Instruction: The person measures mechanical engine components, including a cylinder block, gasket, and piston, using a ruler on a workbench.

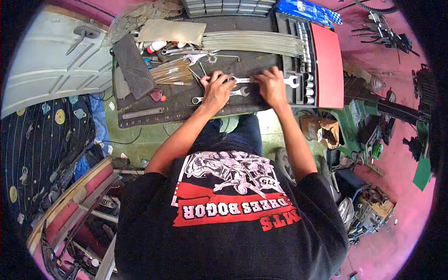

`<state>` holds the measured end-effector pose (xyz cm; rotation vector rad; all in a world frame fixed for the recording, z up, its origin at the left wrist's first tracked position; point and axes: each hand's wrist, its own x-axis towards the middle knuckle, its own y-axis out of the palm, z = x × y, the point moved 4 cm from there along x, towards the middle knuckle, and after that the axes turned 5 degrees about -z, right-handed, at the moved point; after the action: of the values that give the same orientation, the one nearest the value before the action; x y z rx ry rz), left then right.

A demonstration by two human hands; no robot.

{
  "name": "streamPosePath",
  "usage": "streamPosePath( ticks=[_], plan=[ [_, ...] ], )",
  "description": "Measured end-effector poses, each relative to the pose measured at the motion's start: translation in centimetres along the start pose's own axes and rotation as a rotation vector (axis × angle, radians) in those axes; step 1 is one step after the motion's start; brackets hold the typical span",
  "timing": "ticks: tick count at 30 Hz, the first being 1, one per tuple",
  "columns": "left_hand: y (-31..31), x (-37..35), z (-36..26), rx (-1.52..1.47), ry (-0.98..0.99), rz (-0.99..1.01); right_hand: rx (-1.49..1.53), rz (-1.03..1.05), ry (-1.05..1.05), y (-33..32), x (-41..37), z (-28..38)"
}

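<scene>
On the dark mat (pixel 186 112), my left hand (pixel 217 90) has its fingers closed on the left part of a silver wrench (pixel 243 80). My right hand (pixel 270 86), slightly blurred, is at the right part of that wrench; its fingertips are bent down and what they grip is unclear. Just beyond my right hand, the open jaw of another wrench (pixel 292 81) points right. Nearer to me, a combination wrench (pixel 224 96) lies below my left hand. More wrenches (pixel 193 58) lie beyond my left hand, beside a bundle of brown sticks (pixel 171 73).
A grey tray of sockets (pixel 308 88) and a red panel (pixel 327 65) stand at the right of the table. Long thin metal rods (pixel 252 41) lie at the back, before a drawer cabinet (pixel 231 7). A cardboard box (pixel 319 128) sits below right.
</scene>
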<state>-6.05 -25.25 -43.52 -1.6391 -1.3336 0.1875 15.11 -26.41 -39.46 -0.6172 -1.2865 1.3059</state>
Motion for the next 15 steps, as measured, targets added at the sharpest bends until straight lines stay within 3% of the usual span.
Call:
streamPosePath(
  ticks=[5,15],
  plan=[
    [-0.1,0.1,0.0,-0.025,-0.007,-0.005,-0.042,-0.035,0.052,-0.4,-0.8,-1.2],
    [0.1,0.1,0.0,0.024,0.014,0.034,0.058,-0.077,0.047,2.8,0.4,3.5]
  ],
)
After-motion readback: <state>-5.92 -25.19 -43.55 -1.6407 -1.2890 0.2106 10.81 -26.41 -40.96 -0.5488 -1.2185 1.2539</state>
